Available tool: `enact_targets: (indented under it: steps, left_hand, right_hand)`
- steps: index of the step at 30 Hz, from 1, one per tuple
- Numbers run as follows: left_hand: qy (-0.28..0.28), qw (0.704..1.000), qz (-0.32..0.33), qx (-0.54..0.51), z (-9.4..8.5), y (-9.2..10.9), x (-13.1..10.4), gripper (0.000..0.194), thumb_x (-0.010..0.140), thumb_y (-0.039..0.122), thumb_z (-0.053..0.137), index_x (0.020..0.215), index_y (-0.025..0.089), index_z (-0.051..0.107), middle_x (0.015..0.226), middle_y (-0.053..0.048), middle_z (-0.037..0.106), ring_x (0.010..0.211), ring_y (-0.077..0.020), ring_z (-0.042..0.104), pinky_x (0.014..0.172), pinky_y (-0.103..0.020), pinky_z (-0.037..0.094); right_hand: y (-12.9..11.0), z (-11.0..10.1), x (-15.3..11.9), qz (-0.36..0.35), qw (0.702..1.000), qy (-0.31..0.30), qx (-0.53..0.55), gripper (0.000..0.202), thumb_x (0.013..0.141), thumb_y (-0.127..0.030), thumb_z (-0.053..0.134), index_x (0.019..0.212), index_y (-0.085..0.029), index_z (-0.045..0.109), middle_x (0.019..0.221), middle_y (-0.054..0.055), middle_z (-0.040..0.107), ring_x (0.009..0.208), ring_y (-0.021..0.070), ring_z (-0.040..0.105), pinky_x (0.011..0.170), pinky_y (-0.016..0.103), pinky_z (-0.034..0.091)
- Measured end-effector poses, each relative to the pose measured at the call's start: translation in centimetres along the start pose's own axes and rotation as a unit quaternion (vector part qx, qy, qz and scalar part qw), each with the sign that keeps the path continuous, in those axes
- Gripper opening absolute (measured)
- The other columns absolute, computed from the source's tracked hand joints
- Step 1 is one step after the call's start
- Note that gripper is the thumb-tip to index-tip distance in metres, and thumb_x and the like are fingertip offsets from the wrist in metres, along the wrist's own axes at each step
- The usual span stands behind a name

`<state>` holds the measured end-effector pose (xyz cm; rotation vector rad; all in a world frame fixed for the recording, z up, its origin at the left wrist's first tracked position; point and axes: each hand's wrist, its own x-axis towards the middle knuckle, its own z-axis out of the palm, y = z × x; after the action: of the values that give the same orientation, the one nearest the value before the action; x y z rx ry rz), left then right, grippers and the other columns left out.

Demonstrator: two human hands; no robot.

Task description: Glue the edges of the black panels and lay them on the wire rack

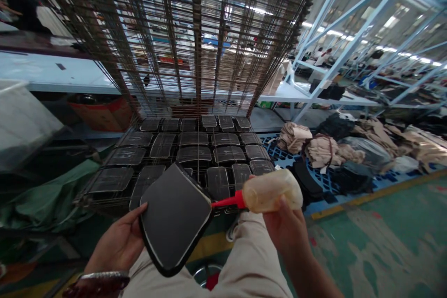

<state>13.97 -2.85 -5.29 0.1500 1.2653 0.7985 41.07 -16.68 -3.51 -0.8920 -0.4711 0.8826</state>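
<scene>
A dark, four-sided panel (174,219) with rounded corners and a pale line along its edge is held by my left hand (120,240), thumb over its left corner. My right hand (284,228) is wrapped round a translucent yellowish squeeze bottle (272,191) with a red nozzle. The bottle lies nearly level, and its nozzle tip is at the panel's right corner. Behind the panel, several dark padded pieces (193,154) with pale edge lines rest in rows on a wire rack.
Stacked wire shelves (195,32) tilt upward behind the rows. Bundles of beige fabric (295,137) and dark cloth lie on a blue pallet (321,205) at right. A white bin (24,121) and green cloth (52,195) are at left. People are in the background.
</scene>
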Motion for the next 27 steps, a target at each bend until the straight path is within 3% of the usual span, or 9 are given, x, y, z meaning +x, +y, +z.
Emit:
enact_targets:
  steps: [5, 9, 16, 20, 27]
  left_hand:
    - [0.012, 0.999, 0.003, -0.038, 0.4, -1.7, 0.0, 0.053, 0.09, -0.001, 0.047, 0.143, 0.003, 0.047, 0.068, -0.006, 0.079, 0.054, -0.0223, 0.075, 0.063, -0.032, 0.067]
    - [0.042, 0.997, 0.023, -0.064, 0.9, -2.1, 0.1, 0.05, 0.092, 0.001, 0.046, 0.141, 0.003, 0.051, 0.074, -0.01, 0.08, 0.057, -0.0235, 0.076, 0.069, -0.037, 0.068]
    - [0.059, 0.993, 0.035, -0.096, 1.0, -2.2, 0.2, 0.053, 0.09, 0.001, 0.048, 0.142, 0.007, 0.053, 0.095, -0.015, 0.081, 0.08, -0.0273, 0.079, 0.082, -0.044, 0.065]
    - [0.062, 0.991, 0.018, -0.118, 0.6, -2.2, 0.7, 0.055, 0.088, 0.002, 0.05, 0.143, 0.009, 0.053, 0.103, -0.017, 0.08, 0.088, -0.0297, 0.078, 0.084, -0.047, 0.065]
    - [0.057, 0.988, 0.029, -0.137, 0.4, -2.2, 0.8, 0.057, 0.087, 0.001, 0.05, 0.144, 0.011, 0.052, 0.107, -0.016, 0.08, 0.092, -0.03, 0.077, 0.086, -0.048, 0.063]
  right_hand:
    - [0.5, 0.3, 0.1, -0.014, 0.999, 0.035, 0.006, 0.055, 0.078, -0.04, 0.083, 0.128, -0.028, 0.065, 0.11, 0.011, 0.077, 0.111, 0.0335, 0.069, 0.099, 0.054, 0.054]
    - [1.7, -0.1, -0.4, -0.02, 0.998, 0.055, 0.037, 0.058, 0.074, -0.038, 0.087, 0.127, -0.027, 0.066, 0.112, 0.01, 0.077, 0.109, 0.0307, 0.07, 0.104, 0.05, 0.051]
    - [3.4, -0.9, -2.4, 0.03, 0.997, 0.023, 0.073, 0.051, 0.078, -0.036, 0.085, 0.125, -0.027, 0.068, 0.113, 0.012, 0.076, 0.112, 0.0313, 0.069, 0.104, 0.052, 0.05]
    - [4.1, -0.7, -3.5, 0.059, 0.995, 0.007, 0.079, 0.044, 0.076, -0.037, 0.086, 0.116, -0.025, 0.072, 0.116, 0.013, 0.075, 0.114, 0.029, 0.068, 0.103, 0.045, 0.05]
    - [6.0, -0.9, -5.0, 0.068, 0.995, -0.024, 0.066, 0.059, 0.073, -0.042, 0.087, 0.125, -0.021, 0.067, 0.112, 0.016, 0.075, 0.113, 0.0362, 0.067, 0.1, 0.055, 0.051]
